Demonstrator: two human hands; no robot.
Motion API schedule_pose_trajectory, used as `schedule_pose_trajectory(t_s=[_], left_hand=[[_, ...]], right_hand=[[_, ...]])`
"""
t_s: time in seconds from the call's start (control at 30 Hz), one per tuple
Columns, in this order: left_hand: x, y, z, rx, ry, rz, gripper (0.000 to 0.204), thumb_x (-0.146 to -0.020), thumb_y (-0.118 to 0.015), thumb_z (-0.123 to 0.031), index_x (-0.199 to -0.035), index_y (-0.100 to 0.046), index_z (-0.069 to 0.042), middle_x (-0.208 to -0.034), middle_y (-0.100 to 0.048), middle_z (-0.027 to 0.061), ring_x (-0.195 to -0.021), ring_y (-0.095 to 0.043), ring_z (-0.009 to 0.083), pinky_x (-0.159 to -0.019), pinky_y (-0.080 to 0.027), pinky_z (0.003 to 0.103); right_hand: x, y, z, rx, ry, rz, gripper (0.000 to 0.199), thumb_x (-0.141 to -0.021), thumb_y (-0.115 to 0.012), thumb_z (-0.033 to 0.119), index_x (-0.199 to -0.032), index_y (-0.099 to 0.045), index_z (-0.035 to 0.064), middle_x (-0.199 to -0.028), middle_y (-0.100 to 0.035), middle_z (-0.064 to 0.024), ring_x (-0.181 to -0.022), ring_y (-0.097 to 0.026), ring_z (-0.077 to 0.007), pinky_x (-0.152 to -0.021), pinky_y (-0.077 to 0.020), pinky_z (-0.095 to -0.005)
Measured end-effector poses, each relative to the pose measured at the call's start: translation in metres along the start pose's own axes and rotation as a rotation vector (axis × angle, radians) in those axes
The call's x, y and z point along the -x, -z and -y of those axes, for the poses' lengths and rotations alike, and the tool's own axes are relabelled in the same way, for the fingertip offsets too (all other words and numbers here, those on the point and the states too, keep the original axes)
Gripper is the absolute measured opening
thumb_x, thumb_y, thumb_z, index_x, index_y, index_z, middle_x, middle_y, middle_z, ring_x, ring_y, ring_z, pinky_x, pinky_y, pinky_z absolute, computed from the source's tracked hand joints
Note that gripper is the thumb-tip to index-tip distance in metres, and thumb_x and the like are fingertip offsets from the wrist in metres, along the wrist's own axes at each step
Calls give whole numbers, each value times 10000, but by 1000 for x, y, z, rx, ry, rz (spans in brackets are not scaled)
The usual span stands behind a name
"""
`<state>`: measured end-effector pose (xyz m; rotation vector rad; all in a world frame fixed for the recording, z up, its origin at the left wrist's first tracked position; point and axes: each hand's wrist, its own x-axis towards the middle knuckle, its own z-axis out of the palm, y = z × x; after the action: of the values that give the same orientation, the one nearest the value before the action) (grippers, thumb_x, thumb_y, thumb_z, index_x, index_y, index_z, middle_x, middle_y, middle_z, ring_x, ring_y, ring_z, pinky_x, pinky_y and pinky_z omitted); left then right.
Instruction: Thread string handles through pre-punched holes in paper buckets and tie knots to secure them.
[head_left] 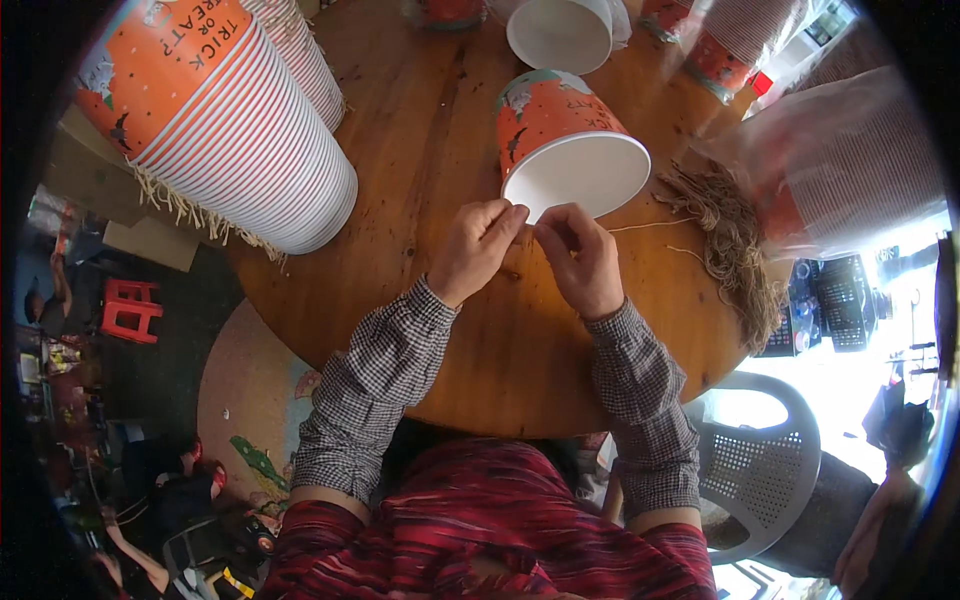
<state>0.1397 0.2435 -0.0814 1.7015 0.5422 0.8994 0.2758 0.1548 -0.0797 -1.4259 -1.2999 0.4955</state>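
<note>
An orange paper bucket (560, 115) with a white inside and dark printed figures lies on its side, its open mouth facing me. My left hand (473, 250) is closed in a pinch at the near edge of its rim; what sits between those fingertips is too small to make out. Just to the right, my right hand (582, 262) pinches too, fingertips almost meeting the left ones. A thin strand of twine (650, 226) leads from the right hand toward a loose tan bundle of twine (735, 250) on the table.
Tall nested stacks of orange buckets (250, 130) stand at the left of the round wooden table (430, 130). Plastic-wrapped stacks (840, 170) fill the right side. Another white-mouthed bucket (560, 35) lies beyond. A grey chair (750, 470) is close on my right; a red stool (130, 310) stands left.
</note>
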Motion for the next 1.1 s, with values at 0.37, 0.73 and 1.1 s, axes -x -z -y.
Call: schedule_pose_trajectory(t_s=[0.37,0.73,1.1], left_hand=[[2,-2,7,-355,-251,-54,100,-900,-571,-112,-889,-565,-13,-777,-611,80,-686,-577,199,-597,-452,305],[7,-39,12,-601,-509,252,526,-774,-705,-117,-1242,-478,-41,-1313,-487,136,-1244,-445,325,-1049,-363,422],[-11,-7,28,-397,-247,-214,436,-871,-607,-64,-1265,-428,-6,-1051,-631,150,-872,-671,270,-714,-549,347]], right_hand=[[-1,7,2,82,-27,-53,85,-853,-643,71,-889,-602,5,-698,-598,-81,-604,-567,-110,-575,-461,-246],[-52,100,-52,-269,6,-699,139,-933,-579,185,-910,-563,49,-871,-614,-37,-727,-585,-113,-619,-477,-259],[-20,-14,-16,-881,-103,18,100,-968,-506,135,-959,-525,38,-1244,-574,-131,-1130,-555,-202,-946,-442,-328]])
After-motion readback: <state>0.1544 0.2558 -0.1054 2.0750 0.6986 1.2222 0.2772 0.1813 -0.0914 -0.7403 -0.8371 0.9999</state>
